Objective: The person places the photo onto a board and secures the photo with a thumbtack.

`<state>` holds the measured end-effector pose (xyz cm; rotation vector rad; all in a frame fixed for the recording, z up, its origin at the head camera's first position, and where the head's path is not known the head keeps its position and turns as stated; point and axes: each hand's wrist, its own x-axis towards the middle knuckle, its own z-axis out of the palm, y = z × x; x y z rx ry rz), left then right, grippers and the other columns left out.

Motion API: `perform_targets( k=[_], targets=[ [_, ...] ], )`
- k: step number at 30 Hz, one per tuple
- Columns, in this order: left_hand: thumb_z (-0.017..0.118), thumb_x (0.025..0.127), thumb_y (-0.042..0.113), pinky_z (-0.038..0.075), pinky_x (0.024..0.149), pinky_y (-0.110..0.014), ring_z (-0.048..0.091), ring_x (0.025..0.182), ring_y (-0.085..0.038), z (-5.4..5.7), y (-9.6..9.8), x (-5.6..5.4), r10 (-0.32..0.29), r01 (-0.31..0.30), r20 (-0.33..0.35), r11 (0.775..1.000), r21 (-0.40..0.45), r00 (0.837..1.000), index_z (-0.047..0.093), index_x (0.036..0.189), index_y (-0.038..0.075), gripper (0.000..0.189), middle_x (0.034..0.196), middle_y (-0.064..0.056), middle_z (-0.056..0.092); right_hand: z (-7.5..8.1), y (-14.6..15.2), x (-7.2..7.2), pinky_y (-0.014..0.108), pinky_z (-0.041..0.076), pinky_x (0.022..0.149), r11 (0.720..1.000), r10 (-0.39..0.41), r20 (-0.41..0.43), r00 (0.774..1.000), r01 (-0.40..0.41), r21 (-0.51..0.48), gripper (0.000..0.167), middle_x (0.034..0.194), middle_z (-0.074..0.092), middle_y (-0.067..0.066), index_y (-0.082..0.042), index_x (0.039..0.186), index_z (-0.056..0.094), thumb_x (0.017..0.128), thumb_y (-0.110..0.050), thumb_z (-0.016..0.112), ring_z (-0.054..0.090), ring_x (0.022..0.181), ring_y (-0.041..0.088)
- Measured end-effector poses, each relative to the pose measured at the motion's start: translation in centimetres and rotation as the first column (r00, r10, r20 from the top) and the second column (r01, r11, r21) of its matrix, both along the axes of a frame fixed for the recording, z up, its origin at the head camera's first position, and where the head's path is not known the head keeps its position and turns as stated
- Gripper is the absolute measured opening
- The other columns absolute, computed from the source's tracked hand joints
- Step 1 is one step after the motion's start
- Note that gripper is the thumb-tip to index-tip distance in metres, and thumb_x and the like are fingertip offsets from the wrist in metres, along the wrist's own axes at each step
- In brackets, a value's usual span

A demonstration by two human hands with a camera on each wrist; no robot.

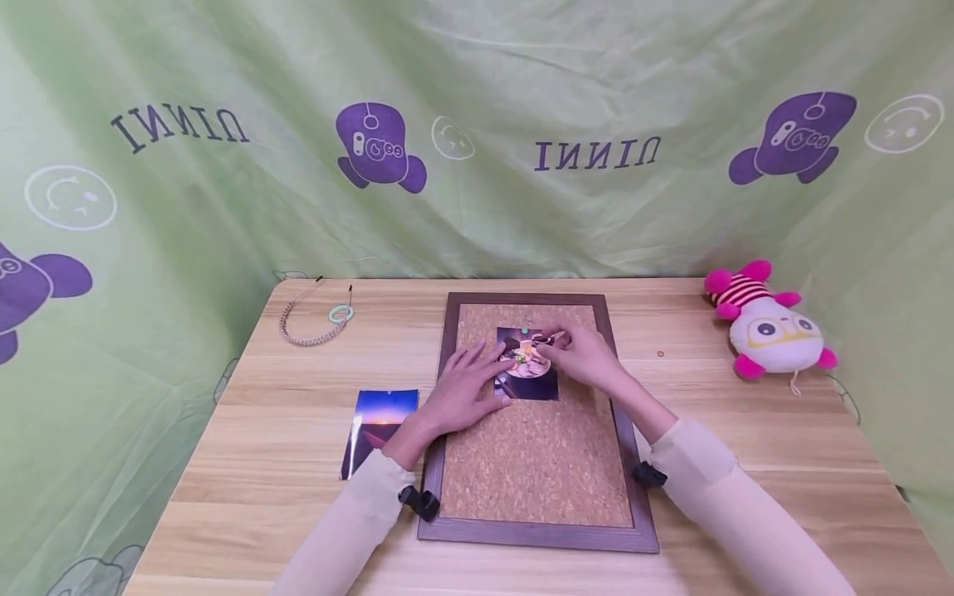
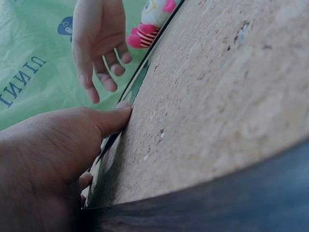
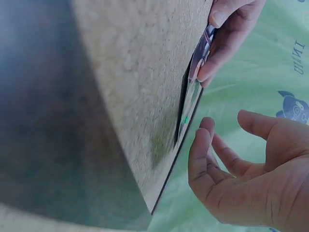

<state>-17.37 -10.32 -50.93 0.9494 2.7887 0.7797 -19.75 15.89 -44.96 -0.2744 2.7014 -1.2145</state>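
Observation:
A photo of a bowl of food [image 1: 538, 389] lies on the upper part of a framed corkboard [image 1: 537, 472]. At its top edge sits a small green pushpin [image 1: 525, 330], which also shows in the right wrist view. My left hand [image 1: 460, 396] rests with spread fingers over the photo's left side, thumb on the cork near its lower edge. Over the photo's upper right is my right hand [image 1: 585, 358]. Its fingers [image 3: 199, 162] are loosely bent, with the thumb apart and nothing between them in the right wrist view.
Left of the board lies a sunset photo [image 1: 387, 406]. A braided headband [image 1: 311, 341] and a pale green ring [image 1: 341, 314] are at the back left. A plush toy [image 1: 778, 341] lies at the back right, with a tiny reddish ring [image 1: 660, 354] between it and the board.

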Motion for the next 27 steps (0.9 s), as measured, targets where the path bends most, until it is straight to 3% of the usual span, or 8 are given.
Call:
perform_targets(
  k=[2, 3, 5, 9, 10, 13, 20, 27],
  targets=[
    [0.071, 0.107, 0.042, 0.012, 0.136, -0.064, 0.020, 0.169, -0.043, -0.1, 0.0, 0.0, 0.000, 0.000, 0.000, 1.000, 0.004, 1.000, 0.057, 0.163, 0.015, 0.065, 0.179, -0.013, 0.034, 0.2, 0.5, 0.5, 0.037, 0.055, 0.074, 1.000, -0.006, -0.001, 1.000, 0.006, -0.011, 0.038, 0.100, 0.077, 0.016, 0.002, 0.130, 0.071, 0.104, -0.025, 0.075, 0.072, 0.087, 0.027],
    [0.071, 0.107, 0.042, 0.012, 0.136, -0.064, 0.020, 0.169, -0.043, -0.1, -0.1, -0.1, -0.001, 0.001, 0.002, 1.000, 0.006, 1.000, 0.057, 0.163, 0.015, 0.064, 0.179, -0.013, 0.034, -1.0, 1.2, 0.1, 0.036, 0.055, 0.075, 0.999, 0.009, -0.021, 1.000, -0.010, -0.049, 0.039, 0.102, 0.078, 0.013, -0.002, 0.129, 0.073, 0.104, -0.032, 0.077, 0.072, 0.090, 0.025],
    [0.071, 0.107, 0.042, 0.012, 0.136, -0.064, 0.020, 0.169, -0.043, -0.1, -0.1, -0.1, -0.004, 0.004, 0.009, 1.000, 0.011, 1.000, 0.057, 0.164, 0.015, 0.065, 0.180, -0.014, 0.033, -0.9, 1.8, 0.6, 0.037, 0.058, 0.076, 0.998, 0.011, -0.030, 0.999, -0.013, -0.066, 0.041, 0.104, 0.079, 0.014, -0.002, 0.129, 0.073, 0.103, -0.034, 0.077, 0.073, 0.093, 0.027],
    [0.072, 0.106, 0.042, 0.010, 0.136, -0.064, 0.017, 0.170, -0.043, 0.1, -0.3, 0.0, -0.015, 0.014, 0.027, 0.999, 0.030, 1.000, 0.054, 0.165, 0.014, 0.068, 0.181, -0.015, 0.030, -0.8, 2.6, 1.5, 0.037, 0.059, 0.073, 0.997, 0.015, -0.076, 0.997, -0.021, -0.080, 0.037, 0.104, 0.079, 0.016, 0.000, 0.129, 0.074, 0.104, -0.027, 0.078, 0.074, 0.092, 0.029],
    [0.072, 0.106, 0.042, 0.009, 0.137, -0.065, 0.015, 0.170, -0.043, 0.1, -0.4, 0.1, -0.019, 0.018, 0.036, 0.999, 0.037, 0.999, 0.052, 0.166, 0.014, 0.069, 0.181, -0.015, 0.028, 0.4, 2.3, 2.3, 0.038, 0.060, 0.074, 0.999, -0.006, -0.068, 0.998, 0.002, -0.048, 0.036, 0.104, 0.078, 0.019, 0.004, 0.129, 0.073, 0.103, -0.020, 0.078, 0.075, 0.092, 0.031],
    [0.074, 0.105, 0.039, 0.008, 0.135, -0.069, 0.010, 0.171, -0.043, 0.4, -0.7, 0.5, -0.028, 0.021, 0.081, 0.996, 0.086, 0.996, 0.048, 0.168, 0.012, 0.073, 0.183, -0.015, 0.023, 0.4, 3.0, 3.1, 0.032, 0.058, 0.070, 0.999, -0.025, -0.077, 0.997, 0.022, -0.045, 0.033, 0.102, 0.078, 0.017, 0.005, 0.129, 0.073, 0.104, -0.016, 0.078, 0.073, 0.087, 0.026],
    [0.075, 0.108, 0.030, 0.020, 0.132, -0.072, 0.021, 0.168, -0.046, 1.6, -2.2, 2.6, -0.012, -0.038, 0.192, 0.967, 0.253, 0.981, 0.050, 0.167, 0.010, 0.067, 0.180, -0.022, 0.028, -0.2, 5.1, 5.0, 0.023, 0.054, 0.068, 0.994, -0.076, -0.132, 0.988, 0.066, -0.082, 0.024, 0.098, 0.077, 0.013, 0.004, 0.124, 0.076, 0.104, -0.011, 0.078, 0.066, 0.082, 0.016],
    [0.075, 0.107, 0.020, 0.033, 0.129, -0.068, 0.043, 0.159, -0.042, 2.5, -4.0, 5.0, 0.034, -0.091, 0.157, 0.923, 0.374, 0.987, 0.062, 0.157, 0.007, 0.053, 0.168, -0.020, 0.052, -0.4, 6.8, 7.2, 0.023, 0.059, 0.064, 0.990, -0.092, -0.108, 0.990, 0.079, -0.117, 0.024, 0.095, 0.075, 0.011, 0.006, 0.124, 0.076, 0.103, -0.005, 0.077, 0.067, 0.077, 0.013]
  ],
)
